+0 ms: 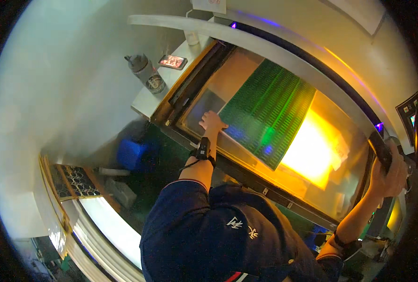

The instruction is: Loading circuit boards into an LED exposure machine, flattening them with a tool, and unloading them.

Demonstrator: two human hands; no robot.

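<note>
A green printed circuit panel [269,110], marked with rows of fine pattern, lies at a slant on the glass bed [354,183] of a framed machine. My left hand [212,121] rests beside the panel's left edge, fingers spread on the bed and the thumb touching or very near that edge. At the far right, my right hand [390,176] is closed around a dark handle [382,152] at the end of the raised, curved white lid [265,44]. Its fingertips are partly hidden. Bright yellow light [312,150] shines through the glass right of the panel.
On a white ledge to the left stand a grey bottle [146,75] and a lit phone [173,61]. A blue bin [132,153] sits on the floor below. A lit white table [107,225] is at lower left. A small screen [411,117] hangs at right.
</note>
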